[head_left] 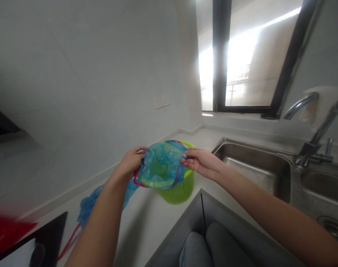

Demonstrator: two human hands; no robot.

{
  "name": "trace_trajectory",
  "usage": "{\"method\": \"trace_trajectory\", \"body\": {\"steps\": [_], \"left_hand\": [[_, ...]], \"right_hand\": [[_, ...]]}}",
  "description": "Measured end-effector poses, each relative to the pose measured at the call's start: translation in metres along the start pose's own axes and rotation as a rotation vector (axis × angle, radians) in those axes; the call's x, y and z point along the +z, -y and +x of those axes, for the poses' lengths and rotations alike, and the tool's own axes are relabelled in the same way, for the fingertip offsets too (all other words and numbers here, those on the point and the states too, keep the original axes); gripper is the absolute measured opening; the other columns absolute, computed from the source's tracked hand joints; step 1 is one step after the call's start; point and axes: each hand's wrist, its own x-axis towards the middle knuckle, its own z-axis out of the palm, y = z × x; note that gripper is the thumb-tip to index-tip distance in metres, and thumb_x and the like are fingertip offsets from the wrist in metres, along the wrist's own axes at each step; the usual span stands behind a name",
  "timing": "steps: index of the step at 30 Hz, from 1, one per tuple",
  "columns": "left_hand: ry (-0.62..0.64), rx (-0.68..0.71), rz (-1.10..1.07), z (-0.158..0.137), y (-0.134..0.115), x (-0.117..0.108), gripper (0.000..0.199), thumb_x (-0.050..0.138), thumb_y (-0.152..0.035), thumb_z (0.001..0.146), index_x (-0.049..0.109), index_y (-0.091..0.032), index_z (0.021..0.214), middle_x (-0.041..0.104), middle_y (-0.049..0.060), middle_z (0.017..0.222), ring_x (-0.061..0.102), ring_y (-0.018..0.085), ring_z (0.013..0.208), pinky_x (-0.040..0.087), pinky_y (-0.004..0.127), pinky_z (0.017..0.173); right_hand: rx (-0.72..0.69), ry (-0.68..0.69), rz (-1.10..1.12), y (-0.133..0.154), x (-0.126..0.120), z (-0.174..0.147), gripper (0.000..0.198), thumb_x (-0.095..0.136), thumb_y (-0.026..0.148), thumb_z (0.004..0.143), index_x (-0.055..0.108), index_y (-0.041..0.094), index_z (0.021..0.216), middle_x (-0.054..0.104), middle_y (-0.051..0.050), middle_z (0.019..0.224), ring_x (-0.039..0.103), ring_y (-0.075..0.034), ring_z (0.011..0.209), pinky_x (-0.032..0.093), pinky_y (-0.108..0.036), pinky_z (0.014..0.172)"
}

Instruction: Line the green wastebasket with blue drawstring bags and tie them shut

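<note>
A thin blue plastic bag (158, 163) with a pinkish-red drawstring edge is spread over the mouth of a lime-green woven basket (178, 191). My left hand (132, 161) pinches the bag's edge on the left side. On the other side, my right hand (198, 160) has its fingers closed on the bag's edge near the basket rim. The bag's mouth is stretched wide between both hands, and the green shows through its film. Part of the basket's left side is hidden behind the bag.
More crumpled blue plastic (89, 202) lies on the white counter (138, 222), partly behind my left forearm. To the right is a steel double sink (252, 163) with a chrome faucet (308, 152). A black cooktop (50, 230) and a blurred red item (7, 235) are at lower left.
</note>
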Motion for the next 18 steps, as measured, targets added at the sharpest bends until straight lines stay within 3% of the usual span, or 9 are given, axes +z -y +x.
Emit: {"method": "trace_trajectory", "body": {"steps": [3, 6, 9, 12, 14, 18], "left_hand": [[-0.139, 0.012, -0.211, 0.001, -0.003, -0.003, 0.03, 0.058, -0.004, 0.071, 0.063, -0.016, 0.097, 0.062, 0.004, 0.065, 0.056, 0.016, 0.046, 0.046, 0.023, 0.045], [-0.242, -0.012, -0.418, 0.006, -0.008, -0.009, 0.031, 0.055, 0.002, 0.073, 0.06, -0.017, 0.097, 0.058, 0.0, 0.06, 0.053, 0.013, 0.043, 0.047, 0.021, 0.044], [-0.179, -0.141, -0.569, 0.01, -0.01, -0.015, 0.028, 0.053, 0.005, 0.076, 0.059, -0.015, 0.095, 0.063, 0.002, 0.067, 0.06, 0.013, 0.049, 0.054, 0.023, 0.05], [-0.084, -0.218, -0.636, 0.006, -0.008, -0.017, 0.018, 0.054, -0.001, 0.081, 0.061, -0.011, 0.095, 0.066, 0.007, 0.074, 0.065, 0.017, 0.057, 0.059, 0.027, 0.056], [-0.039, -0.178, -0.642, -0.001, -0.004, -0.018, 0.023, 0.059, -0.003, 0.08, 0.064, -0.011, 0.101, 0.068, 0.009, 0.08, 0.067, 0.018, 0.061, 0.06, 0.028, 0.058], [0.089, 0.026, -0.618, -0.017, 0.007, -0.017, 0.06, 0.064, 0.007, 0.067, 0.062, -0.018, 0.121, 0.069, 0.007, 0.106, 0.071, 0.016, 0.081, 0.061, 0.023, 0.072]], "right_hand": [[0.025, 0.024, 0.072, 0.004, -0.005, 0.0, 0.017, 0.049, -0.002, 0.091, 0.058, 0.008, 0.101, 0.07, -0.008, 0.069, 0.071, -0.013, 0.059, 0.061, -0.018, 0.057], [-0.082, -0.015, 0.058, 0.009, -0.006, -0.003, 0.016, 0.049, 0.0, 0.092, 0.057, 0.011, 0.1, 0.07, -0.007, 0.068, 0.072, -0.015, 0.058, 0.061, -0.02, 0.055], [-0.139, -0.006, 0.049, 0.01, -0.003, -0.004, 0.014, 0.051, 0.001, 0.093, 0.056, 0.012, 0.101, 0.071, -0.008, 0.07, 0.074, -0.017, 0.06, 0.061, -0.021, 0.055], [-0.05, 0.057, 0.107, 0.008, -0.001, -0.002, 0.016, 0.047, 0.001, 0.096, 0.059, 0.009, 0.104, 0.073, -0.01, 0.074, 0.074, -0.016, 0.064, 0.061, -0.019, 0.057], [-0.003, 0.1, 0.164, 0.006, 0.0, 0.0, 0.02, 0.044, 0.001, 0.097, 0.06, 0.006, 0.108, 0.074, -0.011, 0.078, 0.075, -0.015, 0.068, 0.061, -0.017, 0.061], [0.05, 0.14, 0.213, 0.002, 0.003, 0.004, 0.021, 0.045, 0.002, 0.097, 0.061, 0.005, 0.111, 0.075, -0.011, 0.083, 0.076, -0.015, 0.076, 0.061, -0.018, 0.065]]}}
